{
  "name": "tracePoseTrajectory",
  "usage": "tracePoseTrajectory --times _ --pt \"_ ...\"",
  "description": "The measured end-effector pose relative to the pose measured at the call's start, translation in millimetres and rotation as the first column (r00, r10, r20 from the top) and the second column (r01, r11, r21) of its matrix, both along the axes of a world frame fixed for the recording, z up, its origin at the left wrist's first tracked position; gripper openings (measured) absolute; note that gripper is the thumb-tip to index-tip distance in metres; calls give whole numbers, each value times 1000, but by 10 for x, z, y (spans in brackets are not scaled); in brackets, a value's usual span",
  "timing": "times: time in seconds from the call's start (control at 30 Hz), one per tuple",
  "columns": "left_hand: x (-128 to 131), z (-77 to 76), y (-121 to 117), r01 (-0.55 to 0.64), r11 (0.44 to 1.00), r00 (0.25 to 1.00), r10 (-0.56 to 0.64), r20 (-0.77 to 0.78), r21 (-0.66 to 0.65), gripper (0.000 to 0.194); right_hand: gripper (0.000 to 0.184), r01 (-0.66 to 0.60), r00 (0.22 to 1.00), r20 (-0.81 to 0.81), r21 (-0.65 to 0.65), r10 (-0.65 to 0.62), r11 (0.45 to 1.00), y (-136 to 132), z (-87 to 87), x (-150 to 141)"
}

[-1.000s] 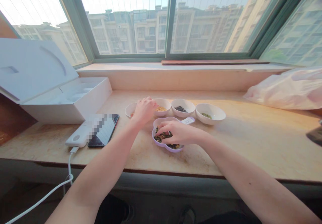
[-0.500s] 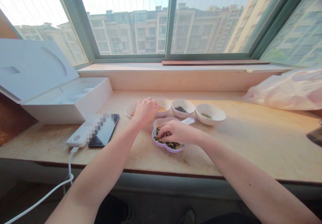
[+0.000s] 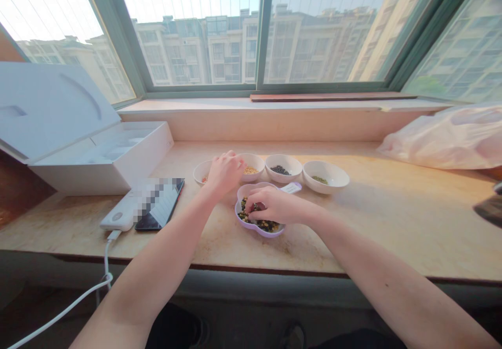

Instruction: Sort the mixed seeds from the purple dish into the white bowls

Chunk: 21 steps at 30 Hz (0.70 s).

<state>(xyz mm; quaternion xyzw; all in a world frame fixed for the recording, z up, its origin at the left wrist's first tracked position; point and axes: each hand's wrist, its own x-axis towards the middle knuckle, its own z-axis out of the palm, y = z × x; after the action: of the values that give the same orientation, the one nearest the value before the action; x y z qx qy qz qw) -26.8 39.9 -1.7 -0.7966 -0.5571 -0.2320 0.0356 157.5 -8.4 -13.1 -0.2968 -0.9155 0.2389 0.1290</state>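
Note:
My right hand [image 3: 270, 204] reaches down into a purple-rimmed, lobed bowl [image 3: 262, 232] with a short handle. Its thumb and fingers are curled together among the mixed beans [image 3: 270, 225], which are dark, green and yellow; single beans between the fingertips are too small to make out. Above and between two white bowls at the left of the row hovers my left hand [image 3: 226, 170], fingers bent and close together. Its fingertips are hidden, and so is anything in them. It partly covers the leftmost bowl [image 3: 199, 172], with reddish contents, and the bowl of yellow kernels [image 3: 251, 170].
Further right stand white bowls of black beans [image 3: 280, 170] and green beans [image 3: 319, 179]. A phone [image 3: 159, 213], a white power bank [image 3: 120, 213] with a cable, and an open white box [image 3: 145, 155] lie left. A plastic bag [image 3: 443, 137] sits right. The table's front edge runs below.
The view has shifted slightly. Both hands stay in nearly the same places, with only small movement of the right fingers in the beans.

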Motion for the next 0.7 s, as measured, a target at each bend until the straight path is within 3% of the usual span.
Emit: tracePoseTrajectory --times 0.17,0.27,0.33,0.43,0.53,0.7 --pt "22 -19 -25 101 994 984 -106 143 43 27 14 148 974 -167 -44 -153 988 54 43 75" --pt "69 -28 -74 236 969 931 -248 267 74 25 21 292 906 -284 -120 -314 949 112 86 148" --pt "105 -33 -117 345 934 878 -356 320 93 24 32 319 838 -386 -227 -385 920 159 98 200" --pt "152 -46 -167 453 883 811 -465 357 122 21 46 281 730 -505 -392 -460 876 220 85 257" --pt "176 -66 -172 464 869 781 -493 383 171 18 49 206 657 -538 -545 -528 813 248 59 262" --pt "162 -87 -133 454 861 759 -509 406 231 10 50 98 635 -538 -655 -554 749 238 55 218"
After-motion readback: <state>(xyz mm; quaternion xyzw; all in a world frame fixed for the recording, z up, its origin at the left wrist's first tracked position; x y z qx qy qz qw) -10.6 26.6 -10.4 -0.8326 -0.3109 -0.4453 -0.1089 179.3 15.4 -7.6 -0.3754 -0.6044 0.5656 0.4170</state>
